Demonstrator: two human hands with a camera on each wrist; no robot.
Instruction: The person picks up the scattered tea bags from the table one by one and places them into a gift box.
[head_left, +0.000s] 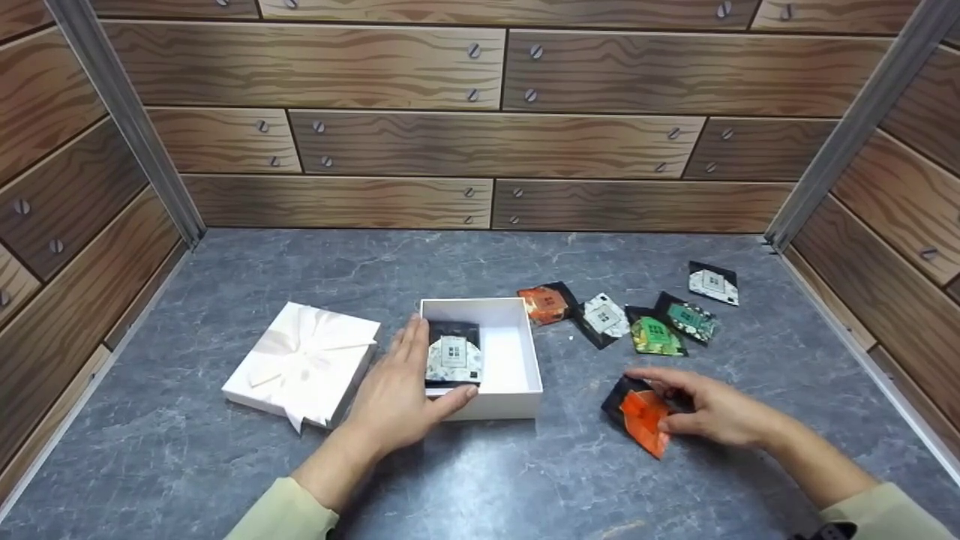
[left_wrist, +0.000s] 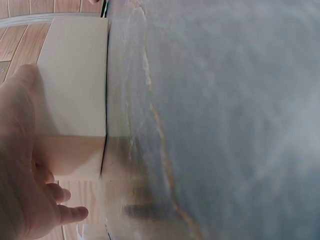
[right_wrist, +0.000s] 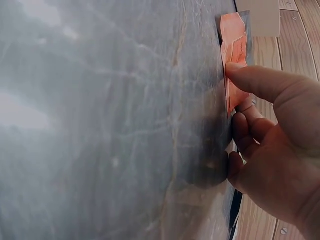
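My left hand (head_left: 401,394) rests against the left side of an open white box (head_left: 525,405), its fingers straight along the wall and its thumb over the front rim. Inside the box, at the left, lies a black sachet with a white floral label (head_left: 454,356). To the right of the box, my right hand (head_left: 712,409) pinches an orange and black sachet (head_left: 643,420) by its right edge, low over the table. In the right wrist view the thumb presses the sachet's orange face (right_wrist: 235,40). The box's plain wall (left_wrist: 75,75) fills part of the left wrist view.
A white lid with a ribbon bow (head_left: 304,360) lies left of the box. Behind the right hand several sachets are spread out: an orange one (head_left: 546,304), a white one (head_left: 604,316), a bright green one (head_left: 656,335), a dark green one (head_left: 688,319) and another white one (head_left: 714,283).
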